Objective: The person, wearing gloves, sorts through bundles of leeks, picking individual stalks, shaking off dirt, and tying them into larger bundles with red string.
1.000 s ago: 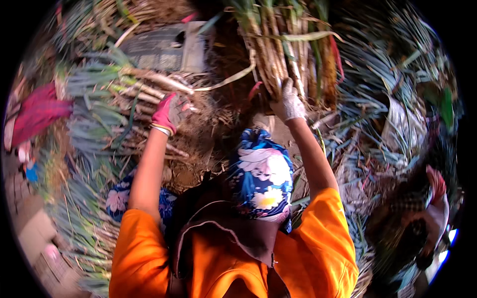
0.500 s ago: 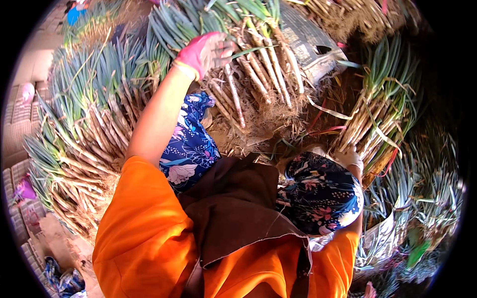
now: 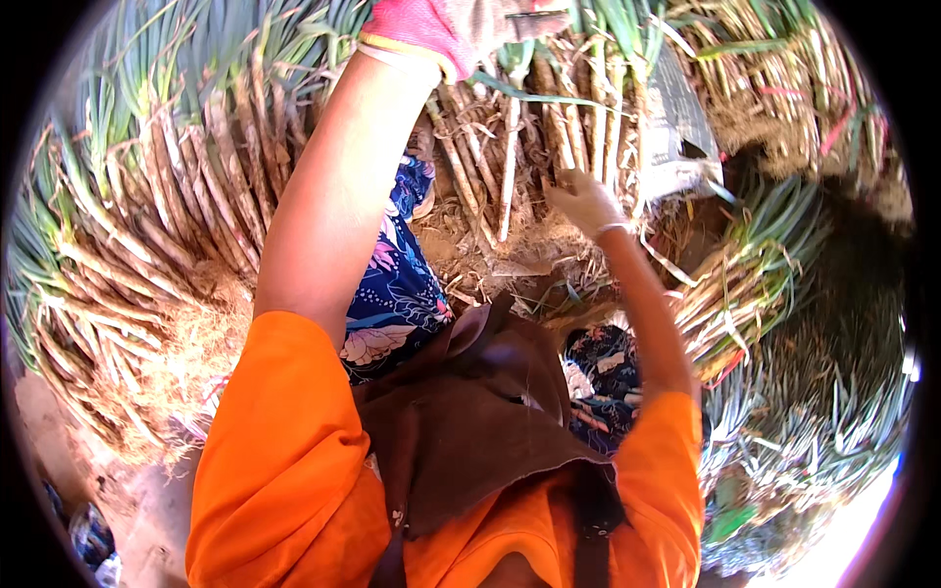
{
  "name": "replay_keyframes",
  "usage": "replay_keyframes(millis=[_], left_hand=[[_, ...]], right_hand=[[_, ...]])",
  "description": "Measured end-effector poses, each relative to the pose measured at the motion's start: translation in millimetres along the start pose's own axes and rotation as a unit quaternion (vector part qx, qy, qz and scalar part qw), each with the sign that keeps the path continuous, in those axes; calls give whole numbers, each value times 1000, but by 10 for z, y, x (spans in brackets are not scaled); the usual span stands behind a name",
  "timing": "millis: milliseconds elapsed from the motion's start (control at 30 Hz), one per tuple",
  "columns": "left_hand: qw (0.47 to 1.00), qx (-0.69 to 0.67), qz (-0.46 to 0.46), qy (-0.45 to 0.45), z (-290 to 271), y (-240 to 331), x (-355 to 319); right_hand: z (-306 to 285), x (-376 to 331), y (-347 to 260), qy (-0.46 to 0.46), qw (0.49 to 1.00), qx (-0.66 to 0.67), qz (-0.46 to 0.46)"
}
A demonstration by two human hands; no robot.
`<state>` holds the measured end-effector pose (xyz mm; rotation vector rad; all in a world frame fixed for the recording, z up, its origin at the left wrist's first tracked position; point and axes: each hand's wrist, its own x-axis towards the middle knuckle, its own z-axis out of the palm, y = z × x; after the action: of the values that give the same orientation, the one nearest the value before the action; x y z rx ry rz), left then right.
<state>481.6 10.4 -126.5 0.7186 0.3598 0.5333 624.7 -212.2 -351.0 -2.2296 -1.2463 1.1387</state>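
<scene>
My left hand (image 3: pixel 490 27), in a pink and grey glove, reaches over the leafy end of a pile of long green onions (image 3: pixel 588 98). Its fingers are partly cut off by the upper edge and lie against the leaves; whether they grip any is unclear. My right hand (image 3: pixel 586 203), in a pale glove and slightly blurred, is over the root ends of the same pile, thumb and fingers apart. No onion shows in it. One pale stalk (image 3: pixel 510 162) lies below my left hand, with a loose green leaf (image 3: pixel 544 98) across the stalks.
A wide bank of green onions (image 3: pixel 167 186) curves along the left. To the right lies a bundle of green onions (image 3: pixel 740 269), beside more onions (image 3: pixel 804 402). A grey printed sheet (image 3: pixel 681 122) is beyond my right hand. Soil and dry roots (image 3: pixel 520 255) lie between my knees.
My right hand has left the bundle by my right knee and moved up and left to the pile ahead. My left hand sits higher in the picture. The whole view has shifted.
</scene>
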Motion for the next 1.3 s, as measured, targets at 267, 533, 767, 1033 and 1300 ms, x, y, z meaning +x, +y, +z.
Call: replay_keyframes(millis=[267, 533, 767, 1033, 1300], left_hand=[[998, 20, 62, -3, -299, 154, -160], [997, 71, 29, -18, -558, 308, -190], [991, 57, 20, 122, -947, 166, -257], [938, -10, -194, 288, -1088, -1109, -422], [914, 11, -164, 370, -1490, -2009, -509]], right_hand=[[1496, 552, -285, 37, 974, -156, 158], [1320, 518, 9, 15, 985, 144, 95], [232, -134, -534, 21, 859, 510, 17], [314, -307, -617, 8, 839, 545, 0], [305, -298, -801, -58, 911, 406, 37]])
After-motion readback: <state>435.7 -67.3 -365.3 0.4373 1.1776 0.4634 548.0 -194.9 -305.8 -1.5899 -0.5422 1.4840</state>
